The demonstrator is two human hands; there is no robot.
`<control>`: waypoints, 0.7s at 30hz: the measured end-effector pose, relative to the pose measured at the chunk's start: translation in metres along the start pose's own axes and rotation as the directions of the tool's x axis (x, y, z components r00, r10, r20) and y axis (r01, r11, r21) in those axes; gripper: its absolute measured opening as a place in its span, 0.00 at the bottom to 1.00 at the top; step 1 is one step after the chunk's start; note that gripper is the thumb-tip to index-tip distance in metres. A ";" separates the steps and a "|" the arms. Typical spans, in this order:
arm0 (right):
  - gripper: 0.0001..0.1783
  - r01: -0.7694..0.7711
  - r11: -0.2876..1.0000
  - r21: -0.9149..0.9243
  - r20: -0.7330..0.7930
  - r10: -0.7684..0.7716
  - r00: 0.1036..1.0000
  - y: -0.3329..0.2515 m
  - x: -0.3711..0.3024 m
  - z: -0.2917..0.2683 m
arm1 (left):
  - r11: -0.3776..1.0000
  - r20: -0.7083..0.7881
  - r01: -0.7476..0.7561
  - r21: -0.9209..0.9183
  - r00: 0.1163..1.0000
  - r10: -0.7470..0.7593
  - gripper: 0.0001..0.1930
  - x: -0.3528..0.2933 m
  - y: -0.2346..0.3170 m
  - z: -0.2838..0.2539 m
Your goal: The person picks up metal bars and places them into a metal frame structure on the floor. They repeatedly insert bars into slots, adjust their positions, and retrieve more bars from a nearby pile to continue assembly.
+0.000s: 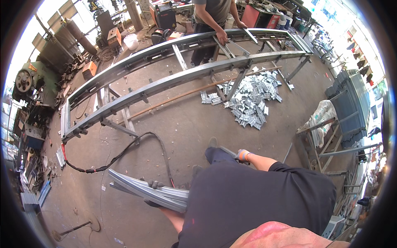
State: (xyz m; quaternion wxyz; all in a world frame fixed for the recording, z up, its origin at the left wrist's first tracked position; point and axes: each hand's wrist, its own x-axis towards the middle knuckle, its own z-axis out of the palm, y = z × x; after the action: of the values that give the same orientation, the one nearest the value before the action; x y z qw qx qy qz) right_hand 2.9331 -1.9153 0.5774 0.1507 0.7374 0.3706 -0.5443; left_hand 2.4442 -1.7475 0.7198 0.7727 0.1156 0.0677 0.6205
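At my left side, my left hand [155, 184], in a dark glove, is wrapped around a bundle of silvery metal channels [134, 187]. The bundle's far ends fan slightly apart, and its near end disappears behind my dark shirt. On the other side of my body, my right hand [242, 155], in a grey glove with an orange cuff, is closed on a metal bar [228, 151]. Only a short length of that bar shows; my leg and shirt cover the rest.
A long metal frame [151, 84] on legs stretches ahead, with a person [215, 18] handling a crosspiece behind it. Beneath its right part lies a heap of small metal brackets [252, 99]. A black cable [120, 156] crosses the floor. Stacked panels [351, 107] stand right.
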 end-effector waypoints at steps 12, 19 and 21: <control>0.23 -0.011 0.998 -0.059 0.008 0.012 1.000 0.000 0.018 -0.016 | 1.000 -0.149 -0.012 -0.028 0.989 0.008 0.29 0.032 -0.010 0.007; 0.22 0.049 0.996 -0.081 -0.039 -0.052 0.998 0.013 0.053 -0.038 | 0.999 -0.183 -0.013 -0.034 0.983 0.006 0.33 0.062 -0.031 0.007; 0.22 0.091 0.987 -0.135 -0.007 -0.093 0.996 0.016 0.057 -0.053 | 1.000 -0.198 -0.009 -0.022 0.980 0.005 0.35 0.073 -0.039 0.007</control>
State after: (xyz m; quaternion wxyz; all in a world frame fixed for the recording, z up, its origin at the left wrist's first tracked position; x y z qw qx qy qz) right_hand 2.9882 -1.8713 0.5414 0.1725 0.7114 0.4411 -0.5193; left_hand 2.4987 -1.6850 0.7194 0.7611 0.0448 0.1369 0.6325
